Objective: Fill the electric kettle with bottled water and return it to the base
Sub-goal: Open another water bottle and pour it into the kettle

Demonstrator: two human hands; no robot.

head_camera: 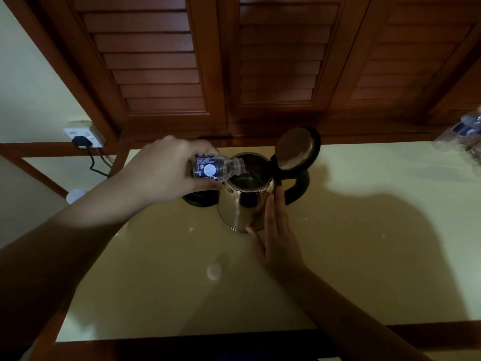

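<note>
The left hand (pixel 166 170) is gripping a water bottle (pixel 216 168), fingers curled round it, tipping its neck over the open mouth of the steel kettle (pixel 243 204). The kettle is standing mid-counter (pixel 364 230), right of its black base (pixel 199 200), lid (pixel 296 149) raised. The right hand (pixel 277 230), fingers straight, is resting flat against the kettle's near-right side.

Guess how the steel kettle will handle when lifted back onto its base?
The kettle is probably heavier with water inside, and still open-lidded, so tilting may spill. Its polished wall looks slippery; the black handle seems the safer grip. The wide bottom suggests it won't tip easily.
</note>
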